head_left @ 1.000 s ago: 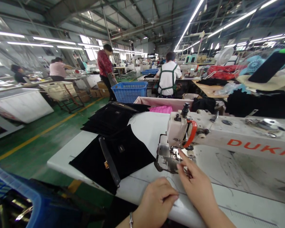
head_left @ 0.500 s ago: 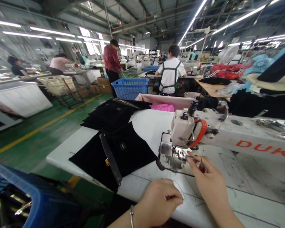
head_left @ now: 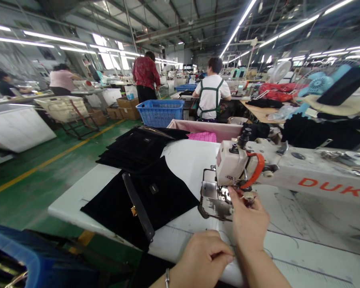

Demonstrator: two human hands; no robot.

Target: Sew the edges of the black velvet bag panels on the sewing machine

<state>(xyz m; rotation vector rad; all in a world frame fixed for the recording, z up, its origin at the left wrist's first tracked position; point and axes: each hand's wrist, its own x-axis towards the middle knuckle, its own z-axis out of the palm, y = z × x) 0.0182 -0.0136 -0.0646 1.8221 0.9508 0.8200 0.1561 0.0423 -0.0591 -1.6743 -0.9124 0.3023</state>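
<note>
My left hand (head_left: 205, 256) is closed in a pinch above the front edge of the table, with a fine thread at its fingertips, hard to make out. Under the head of the white sewing machine (head_left: 288, 168), my right hand (head_left: 250, 220) reaches to the needle and presser foot area. Its thumb and fingers are curled around a small dark metal tool, mostly hidden by them. The metal needle plate (head_left: 210, 190) shows left of the fingers. Further left lies a black fabric panel (head_left: 171, 192) with a small label, and across it a dark strap (head_left: 138, 204) with a gold clasp.
A stack of black panels (head_left: 129, 148) lies at the table's far left. A blue crate (head_left: 39, 256) stands at lower left, and another blue basket (head_left: 160, 112) beyond the table. A pink-lined bin (head_left: 210, 127) adjoins the far edge. Several people work further back.
My right hand has moved left and closer in to the needle area, its fingers now more curled. My left hand stays pinched almost in place. The view has shifted slightly.
</note>
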